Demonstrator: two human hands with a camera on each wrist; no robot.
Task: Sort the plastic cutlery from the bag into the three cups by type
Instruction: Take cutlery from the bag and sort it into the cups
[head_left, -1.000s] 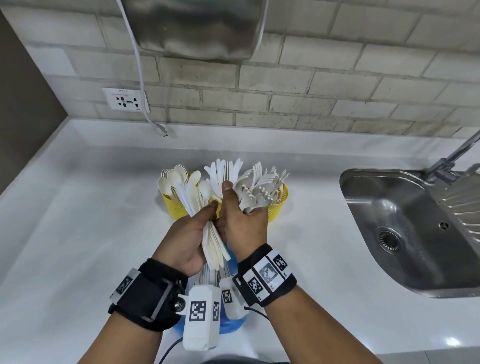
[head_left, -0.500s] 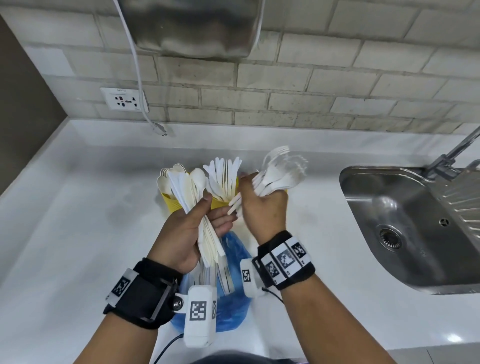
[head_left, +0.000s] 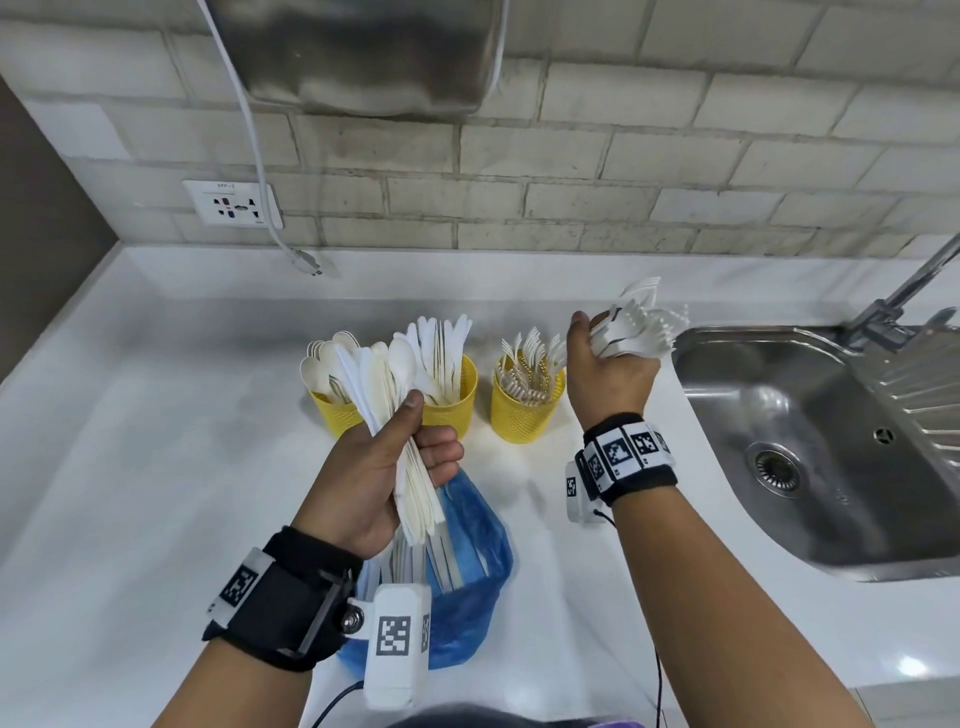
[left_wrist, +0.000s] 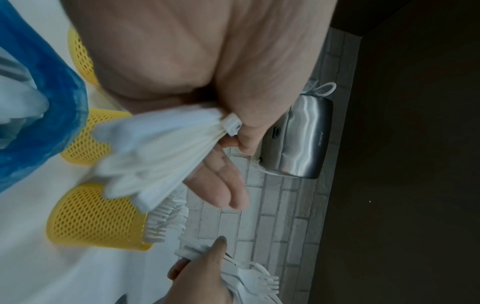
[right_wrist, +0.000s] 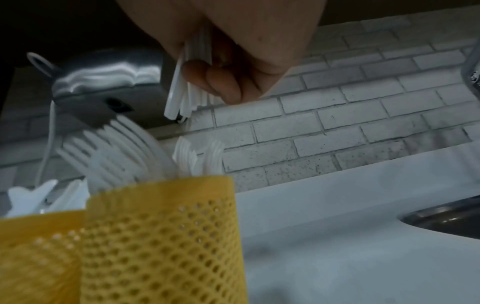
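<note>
The right hand is raised above the white surface, its grip curled tight around a bunch of white plastic forks. The tines fan out past the fingers toward the steel sink, and in the right wrist view the handle ends stick out below the curled fingers. Just to the near-left of this grip stands the right yellow mesh cup, already holding forks tines-up; the held bunch is off to its right, not over its mouth.

The left hand grips a thick bundle of mixed white cutlery, thumb pressed on top and fingers wrapped underneath. Spoon bowls and knife blades rise beyond the grip, and the handles run back toward the wrist and into the blue plastic bag, which lies on the surface directly below and behind the hand. In the left wrist view two fingers lie nearly straight under the bundle while the thumb clamps it.

Beyond the left grip stand the other two cups: the middle yellow mesh cup with knives, partly hidden by the bundle, and the left yellow mesh cup with spoons. The three cups form a row, the left two touching or nearly so, the right one set apart.

On the brick wall beyond are a steel hand dryer, its white cable and a wall socket. A faucet rises at the sink's far edge.
</note>
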